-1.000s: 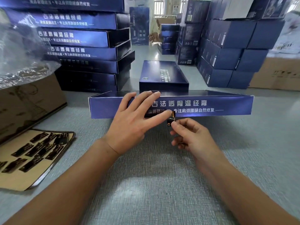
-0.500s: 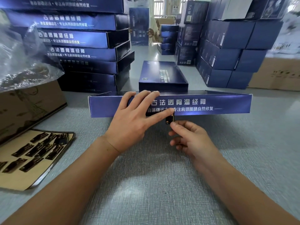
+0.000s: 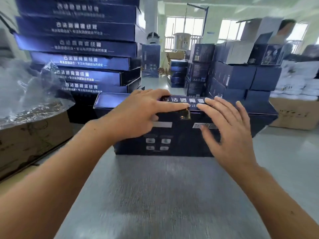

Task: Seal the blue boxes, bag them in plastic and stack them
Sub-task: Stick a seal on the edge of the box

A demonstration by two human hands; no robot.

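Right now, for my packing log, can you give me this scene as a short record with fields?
box: stands on edge on the table, barcode face toward the camera
sticker: dark, folded over the box's top edge
left hand: fingers straight, index fingertip at the sticker
right hand: fingers spread, flat against the box
bagging: not yet done, box bare
stack: blue boxes, behind on the left
plastic: heaped on a carton, far left
image: motion-blurred
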